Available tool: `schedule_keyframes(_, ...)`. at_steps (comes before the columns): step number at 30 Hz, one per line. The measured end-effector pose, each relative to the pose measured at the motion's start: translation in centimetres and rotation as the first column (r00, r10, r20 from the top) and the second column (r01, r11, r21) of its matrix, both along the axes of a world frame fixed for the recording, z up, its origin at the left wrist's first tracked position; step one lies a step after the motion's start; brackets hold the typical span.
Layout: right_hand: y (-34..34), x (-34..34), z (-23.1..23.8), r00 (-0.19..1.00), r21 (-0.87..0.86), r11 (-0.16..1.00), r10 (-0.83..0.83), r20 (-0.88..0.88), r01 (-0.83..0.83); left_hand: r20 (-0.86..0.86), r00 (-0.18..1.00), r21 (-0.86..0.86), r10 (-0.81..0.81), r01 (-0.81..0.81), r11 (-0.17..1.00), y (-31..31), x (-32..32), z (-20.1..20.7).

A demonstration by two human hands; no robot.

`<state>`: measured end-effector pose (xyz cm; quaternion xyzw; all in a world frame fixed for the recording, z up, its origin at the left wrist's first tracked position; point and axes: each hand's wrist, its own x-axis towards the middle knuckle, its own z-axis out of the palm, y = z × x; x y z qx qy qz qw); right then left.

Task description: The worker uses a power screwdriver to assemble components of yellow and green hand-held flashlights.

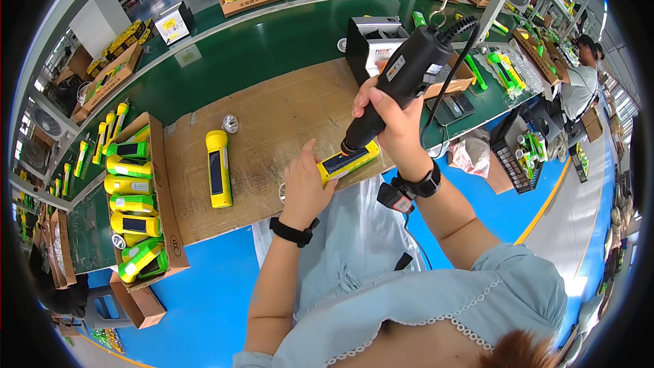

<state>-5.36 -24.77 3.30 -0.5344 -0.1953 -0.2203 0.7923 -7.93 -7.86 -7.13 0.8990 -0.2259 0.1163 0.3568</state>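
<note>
My right hand [392,112] is wrapped round a black electric screwdriver [403,71], which hangs by a hook from above. Its tip points down onto a yellow flashlight [349,161] with a dark solar panel, lying on the cardboard sheet [286,112]. With my left hand [304,187] I steady the near end of this flashlight, fingers pressed along its side. A second yellow flashlight [219,169] lies further left, its panel up. Beside its head rests a loose silver reflector [230,123]. Another round silver piece [282,193] is partly hidden by my left hand.
At the left, a cardboard box [170,221] holds several yellow and green flashlights. More yellow flashlights [111,129] stand behind it. A black and white device [371,48] sits at the back of the green bench [252,48]. A person [582,85] works at the far right.
</note>
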Motion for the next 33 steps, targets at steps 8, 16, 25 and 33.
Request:
schedule_keyframes(8, 3.3, 0.6, -1.3, 0.996, -0.006, 0.997, 0.073, -0.053, -0.073, -0.139, 0.990, -0.068, 0.007, -0.016, 0.998, 0.1, -0.3, 0.1)
schedule_keyframes(16, 3.7, 0.5, -1.1, 0.993, -0.008, 0.997, 0.074, -0.096, -0.075, -0.059, 0.998, -0.083, 0.010, -0.014, 0.996, 0.2, -0.2, -0.7)
schedule_keyframes(25, 4.7, 1.1, -1.9, 0.983, -0.007, 0.995, 0.094, -0.159, -0.097, -0.013, 1.000, -0.085, 0.019, -0.020, 0.996, -0.1, -0.3, -0.9)
schedule_keyframes(33, 5.0, 1.6, -1.9, 0.971, -0.079, 0.981, 0.160, -0.174, -0.176, 0.007, 1.000, -0.097, 0.026, -0.025, 0.995, -0.1, -0.2, -1.4)
